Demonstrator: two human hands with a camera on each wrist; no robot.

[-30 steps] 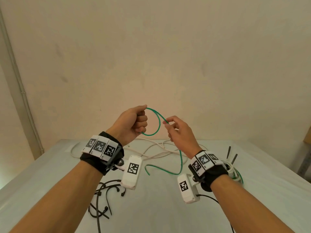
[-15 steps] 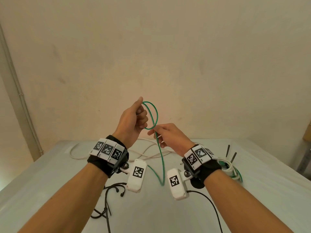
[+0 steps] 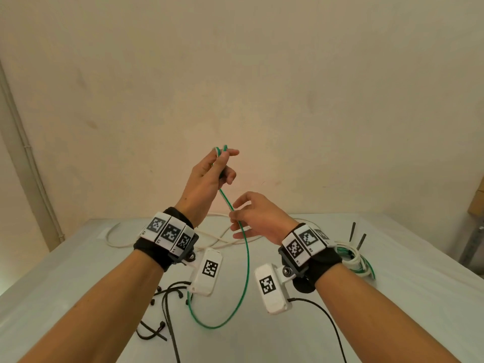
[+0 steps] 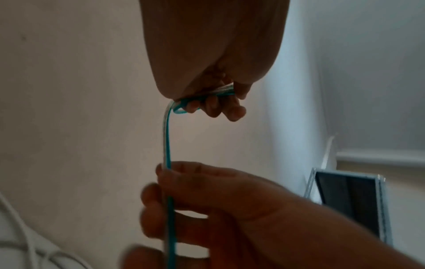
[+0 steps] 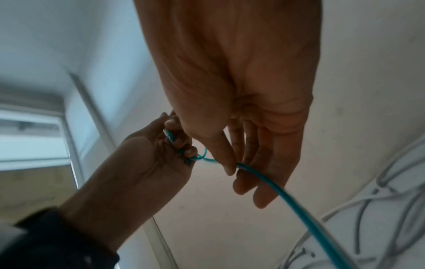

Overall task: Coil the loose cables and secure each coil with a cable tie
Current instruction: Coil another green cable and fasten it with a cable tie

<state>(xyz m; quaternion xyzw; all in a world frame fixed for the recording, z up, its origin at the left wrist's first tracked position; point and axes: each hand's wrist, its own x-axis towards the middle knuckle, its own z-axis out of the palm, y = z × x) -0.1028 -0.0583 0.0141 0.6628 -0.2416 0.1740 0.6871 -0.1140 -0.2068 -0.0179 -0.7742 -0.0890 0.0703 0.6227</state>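
Head overview; close upward wrist views

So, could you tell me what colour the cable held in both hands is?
Green cable, clearest in the head view.

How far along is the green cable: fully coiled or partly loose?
Partly loose. The left hand grips a few small loops; the green cable runs down through the right hand and trails onto the table.
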